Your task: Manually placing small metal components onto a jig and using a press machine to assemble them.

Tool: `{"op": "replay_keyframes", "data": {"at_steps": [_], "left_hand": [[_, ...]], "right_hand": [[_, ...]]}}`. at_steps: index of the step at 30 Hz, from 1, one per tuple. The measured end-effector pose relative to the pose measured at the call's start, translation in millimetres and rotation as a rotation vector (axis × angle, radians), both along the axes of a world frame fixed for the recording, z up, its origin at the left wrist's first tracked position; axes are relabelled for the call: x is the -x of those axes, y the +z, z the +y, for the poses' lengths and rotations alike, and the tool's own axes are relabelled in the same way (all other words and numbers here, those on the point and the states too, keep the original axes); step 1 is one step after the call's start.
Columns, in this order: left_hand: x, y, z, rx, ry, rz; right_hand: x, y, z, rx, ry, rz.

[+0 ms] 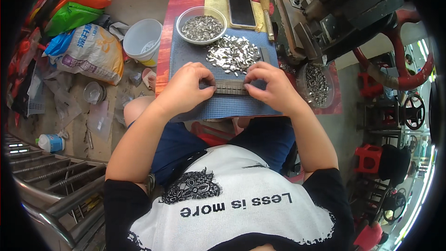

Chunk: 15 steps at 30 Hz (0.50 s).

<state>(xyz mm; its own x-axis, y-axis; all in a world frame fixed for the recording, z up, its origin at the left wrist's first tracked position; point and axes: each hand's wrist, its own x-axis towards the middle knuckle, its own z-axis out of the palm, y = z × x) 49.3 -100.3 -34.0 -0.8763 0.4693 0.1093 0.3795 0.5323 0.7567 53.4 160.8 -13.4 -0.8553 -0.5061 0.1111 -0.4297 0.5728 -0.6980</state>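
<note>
A narrow dark metal bar with a row of notches (pixel 231 88) lies crosswise on the blue textured mat (pixel 204 107). My left hand (pixel 188 86) pinches its left end between thumb and fingers. At the other end, my right hand (pixel 270 85) has its thumb and fingers closed on the bar too. Just beyond it spreads a loose pile of small shiny metal pieces (pixel 232 53), close to my right fingertips. A clear round bowl (pixel 179 24) holding more small metal pieces stands behind my left hand. My fingers hide both ends of the bar.
A phone (pixel 241 9) and a small brush (pixel 266 14) lie at the table's far side. A dark machine (pixel 320 28) stands right, with a tub of metal pieces (pixel 317 86) beneath it. Left are a white bucket (pixel 143 39), a full sack (pixel 90 51) and metal rails (pixel 55 204).
</note>
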Motion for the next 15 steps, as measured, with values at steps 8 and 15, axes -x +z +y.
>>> {"op": "replay_keyframes", "data": {"at_steps": [8,15], "left_hand": [[10.7,7.2,2.7,-0.066,0.037,-0.305],[21.4,-7.2,44.1,-0.031,-0.008,0.24]], "right_hand": [[-15.3,-11.8,3.4,-0.015,-0.051,0.05],[-12.6,-14.7,4.0,0.009,-0.062,0.171]]}}
